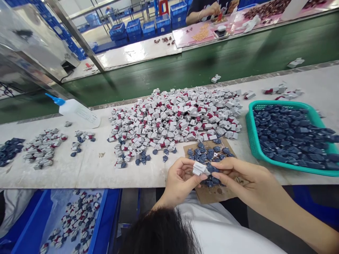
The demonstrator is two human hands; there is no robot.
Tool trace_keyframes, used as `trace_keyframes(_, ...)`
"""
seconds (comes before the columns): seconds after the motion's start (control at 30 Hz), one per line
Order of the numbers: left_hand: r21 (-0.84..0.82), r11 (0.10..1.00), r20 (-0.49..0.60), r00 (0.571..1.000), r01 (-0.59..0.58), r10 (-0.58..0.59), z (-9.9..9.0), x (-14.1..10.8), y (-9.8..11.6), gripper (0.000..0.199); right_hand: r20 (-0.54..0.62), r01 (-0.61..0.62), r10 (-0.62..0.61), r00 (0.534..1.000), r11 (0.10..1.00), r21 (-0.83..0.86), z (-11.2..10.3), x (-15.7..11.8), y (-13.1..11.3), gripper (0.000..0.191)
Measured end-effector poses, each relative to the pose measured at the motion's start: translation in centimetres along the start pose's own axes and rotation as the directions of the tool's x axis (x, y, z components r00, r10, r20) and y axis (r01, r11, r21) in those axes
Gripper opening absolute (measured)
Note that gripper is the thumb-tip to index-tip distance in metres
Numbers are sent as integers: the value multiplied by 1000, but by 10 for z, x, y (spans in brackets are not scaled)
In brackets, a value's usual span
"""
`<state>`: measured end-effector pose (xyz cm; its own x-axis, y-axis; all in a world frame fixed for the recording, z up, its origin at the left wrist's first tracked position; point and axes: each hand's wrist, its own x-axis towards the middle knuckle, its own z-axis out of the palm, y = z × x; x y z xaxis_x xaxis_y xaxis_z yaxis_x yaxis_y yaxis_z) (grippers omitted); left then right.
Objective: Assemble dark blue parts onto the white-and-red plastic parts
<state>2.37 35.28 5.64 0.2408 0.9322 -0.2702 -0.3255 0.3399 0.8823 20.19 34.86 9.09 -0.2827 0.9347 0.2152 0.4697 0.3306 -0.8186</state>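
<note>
Between thumb and fingers, my left hand (178, 180) grips a small white plastic part (199, 168) with a blocky shape. My right hand (242, 176) pinches a dark blue plastic piece (211, 168) right against the white part's right end; whether the two are joined I cannot tell. Below both hands lies a brown cardboard sheet (209, 195) bearing several loose dark blue pieces (202, 152). Just beyond, a large heap of white and dark red parts (172, 120) covers the middle of the table. Some dark blue pieces lie along the heap's near edge.
A teal basket (251, 141) full of dark blue pieces stands at the right. To the left are a white bottle with a blue nozzle (79, 112) and smaller piles (43, 148). A blue bin (102, 211) sits below the table edge. Across the green conveyor (148, 79), another person's hand (213, 8) works.
</note>
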Motion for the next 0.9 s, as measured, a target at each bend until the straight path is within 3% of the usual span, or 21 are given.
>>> trace_keyframes(0.1,96,995,16,999,-31,29,-4,-1,-2,32,128,29,-21,992,997,-66,-7,1,0,11)
trace_keyframes(0.23,278,953,115,989,-125,96,-8,-3,1,24,335,3,26,942,996,-84,-16,4,-2,14)
trace_keyframes(0.33,330,932,131,985,-148,110,-8,-5,1,22,354,-31,33,935,999,-12,-14,7,-2,15)
trace_keyframes(0.47,289,947,80,990,-138,120,-7,-6,-6,26,326,-111,69,943,988,110,-5,5,7,16)
trace_keyframes(0.6,210,974,69,995,-86,73,-7,-4,-14,29,374,-232,151,915,956,182,1,3,18,22)
trace_keyframes(0.73,-52,990,153,981,131,-122,0,4,-20,39,491,-387,238,838,893,228,0,12,16,32)
trace_keyframes(0.8,-158,962,172,966,222,-195,-3,7,-18,43,448,-357,247,859,917,179,-8,17,16,40)
trace_keyframes(0.83,-185,958,132,971,220,-198,-10,5,-14,43,378,-335,267,886,934,127,-15,18,18,44)
trace_keyframes(0.9,-205,974,-103,987,98,-121,-41,-6,0,42,147,-354,358,922,934,-55,-38,14,31,48)
